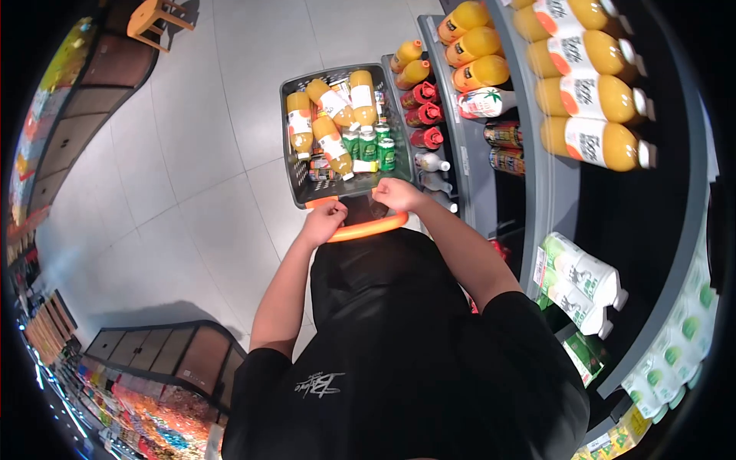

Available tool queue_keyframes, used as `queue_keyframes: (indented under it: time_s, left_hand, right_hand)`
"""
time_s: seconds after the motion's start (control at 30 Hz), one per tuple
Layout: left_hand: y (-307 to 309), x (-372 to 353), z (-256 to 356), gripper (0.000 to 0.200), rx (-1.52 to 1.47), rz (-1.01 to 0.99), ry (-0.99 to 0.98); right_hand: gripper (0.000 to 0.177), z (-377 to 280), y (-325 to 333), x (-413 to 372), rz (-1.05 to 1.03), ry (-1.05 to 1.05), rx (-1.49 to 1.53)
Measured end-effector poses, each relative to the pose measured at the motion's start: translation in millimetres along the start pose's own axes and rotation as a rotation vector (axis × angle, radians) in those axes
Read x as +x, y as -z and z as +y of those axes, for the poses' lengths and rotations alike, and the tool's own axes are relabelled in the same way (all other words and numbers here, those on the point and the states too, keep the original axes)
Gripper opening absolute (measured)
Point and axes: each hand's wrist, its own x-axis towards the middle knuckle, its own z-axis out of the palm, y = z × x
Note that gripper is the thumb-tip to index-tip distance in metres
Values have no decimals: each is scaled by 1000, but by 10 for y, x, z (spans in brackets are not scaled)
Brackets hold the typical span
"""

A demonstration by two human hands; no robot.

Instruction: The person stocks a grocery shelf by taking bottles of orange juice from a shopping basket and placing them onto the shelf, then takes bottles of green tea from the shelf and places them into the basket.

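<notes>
A dark grey shopping basket (290, 178) stands in front of me, holding several bottles of orange juice (332, 144) and green cans (368, 148). Over its near edge, my left hand (326, 220) is closed with curled fingers, right beside the orange handle (369, 228). My right hand (396, 196) is closed in a pinch at the basket's near right rim. Something dark and thin (368, 211) shows between the two hands, above the handle. What the fingertips hold I cannot tell.
On the right, a grey shelf unit (553, 192) carries large juice bottles (586, 96), red-capped bottles (424, 115) and white jugs (584, 284). A wooden stool (157, 21) stands at the far left. Low cabinets (165, 351) with packaged goods line the left side of the tiled floor (207, 180).
</notes>
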Motion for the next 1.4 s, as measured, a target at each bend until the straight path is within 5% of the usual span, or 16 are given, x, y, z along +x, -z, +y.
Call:
queue_keyframes:
  time_s: [0.27,0.53,0.67,0.7,0.8,0.9,1.07,1.23,1.4]
  left_hand:
    - [291,465,25,12,-213,-39,190]
    - [741,1288,-378,38,1,70,226]
    - [940,1862,-340,59,216,107,181]
    - [969,1961,-215,64,342,137,165]
    - [994,2258,102,73,308,145,355]
    - [961,2490,-228,74,423,108,365]
    - [944,2771,-849,69,637,106,123]
    - [681,2714,-618,60,777,232,282]
    - [553,2527,-470,31,907,471,-84]
  right_hand:
    - [47,-276,-320,1165,-26,-113,-438]
    - [64,-179,-674,2056,-269,-327,-422]
    - [37,65,-708,1953,-29,-91,-367]
    - [18,143,-753,1847,221,106,-367]
    - [13,-75,-436,1569,302,215,-377]
    - [10,-334,-101,1371,455,377,-306]
    - [13,-660,251,1311,525,398,-155]
    - [13,-728,204,757,495,257,-84]
    - [17,-645,194,-164,626,96,-110]
